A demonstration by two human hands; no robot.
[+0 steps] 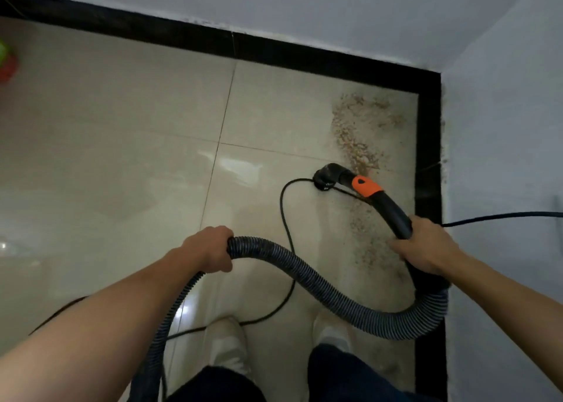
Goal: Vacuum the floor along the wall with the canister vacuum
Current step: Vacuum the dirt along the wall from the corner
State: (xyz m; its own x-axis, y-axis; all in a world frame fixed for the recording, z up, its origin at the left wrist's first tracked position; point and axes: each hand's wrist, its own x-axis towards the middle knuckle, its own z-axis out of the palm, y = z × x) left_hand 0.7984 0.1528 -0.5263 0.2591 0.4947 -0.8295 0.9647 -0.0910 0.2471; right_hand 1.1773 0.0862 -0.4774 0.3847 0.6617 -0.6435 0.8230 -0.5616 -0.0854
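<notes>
Right hand [426, 246] grip is closed around the black curved wand [393, 212]; left hand [210, 249] grip is closed around the ribbed hose [320, 289]. Beyond the right grip, the nozzle [327, 174] meets the floor [122, 127] at a crumb trail [356, 133] beside the black skirting [429, 157].

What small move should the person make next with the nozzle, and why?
Probably push the nozzle forward toward the corner: the right hand holds the black wand, the left hand holds the hose, and the crumb patch lies just ahead beside the black skirting.
</notes>
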